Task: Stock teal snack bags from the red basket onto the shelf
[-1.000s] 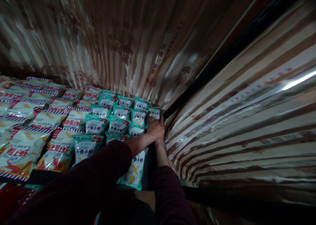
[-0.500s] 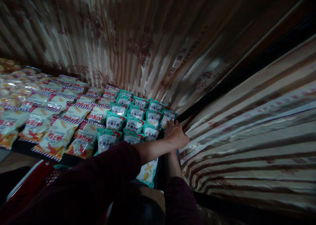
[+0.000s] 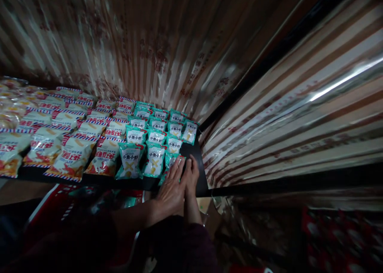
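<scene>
My left hand (image 3: 171, 188) lies with its fingers stretched forward over a teal-and-white snack bag (image 3: 170, 161) at the front of the shelf, hiding most of that bag. Right beside it, touching it, is my right hand (image 3: 192, 176), its fingers extended and held edge-on along the bag's right side. Nothing shows gripped in either hand. Rows of matching teal bags (image 3: 156, 137) stand behind and to the left. One teal bag (image 3: 190, 131) stands at the far right of the back rows.
White snack bags with striped edges (image 3: 73, 155) fill the shelf leftward. The dark shelf surface (image 3: 199, 161) shows at right. Wrinkled striped sheeting (image 3: 269, 125) covers the back and right side. A red basket (image 3: 49, 203) sits below, with red packages (image 3: 338, 233) at lower right.
Both hands have come from the back right teal bag toward the shelf's front edge. They now rest at a front teal bag. The view has also shifted rightward.
</scene>
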{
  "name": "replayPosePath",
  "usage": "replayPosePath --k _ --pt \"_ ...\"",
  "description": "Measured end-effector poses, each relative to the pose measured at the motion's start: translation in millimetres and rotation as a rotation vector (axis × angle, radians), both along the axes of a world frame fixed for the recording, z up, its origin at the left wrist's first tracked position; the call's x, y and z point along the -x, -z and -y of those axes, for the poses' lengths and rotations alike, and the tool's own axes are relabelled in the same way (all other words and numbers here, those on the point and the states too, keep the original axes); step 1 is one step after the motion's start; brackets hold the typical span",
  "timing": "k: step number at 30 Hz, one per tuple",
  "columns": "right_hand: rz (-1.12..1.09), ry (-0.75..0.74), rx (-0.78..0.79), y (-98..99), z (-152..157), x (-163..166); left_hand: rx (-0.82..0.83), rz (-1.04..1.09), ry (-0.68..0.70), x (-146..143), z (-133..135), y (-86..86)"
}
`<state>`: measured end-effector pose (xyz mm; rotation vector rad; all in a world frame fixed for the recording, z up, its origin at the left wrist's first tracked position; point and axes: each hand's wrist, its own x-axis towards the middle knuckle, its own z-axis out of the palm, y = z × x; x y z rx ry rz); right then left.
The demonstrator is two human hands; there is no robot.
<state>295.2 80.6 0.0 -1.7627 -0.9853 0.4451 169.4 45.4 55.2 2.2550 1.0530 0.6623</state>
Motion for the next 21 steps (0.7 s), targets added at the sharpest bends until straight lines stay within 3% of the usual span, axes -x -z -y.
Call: replayPosePath --k 4,9,13,21 --pt "-0.061 -0.037 0.042 -3.4 9.0 11.6 -0.116 -0.074 0.013 22.3 18.7 26.8" --pt "-0.118 -0.039 -0.009 -6.4 8.6 18.5 -0.251 -0.059 0.000 20.3 11.3 51.0" --pt "-0.154 -0.035 -0.121 -10.2 0.0 17.8 -0.316 -0.032 -0.023 17.5 1.4 53.8" --pt "-0.142 -0.084 -0.148 -14.1 -16.3 14.1 -0.354 -0.018 -0.097 14.5 -10.0 50.9"
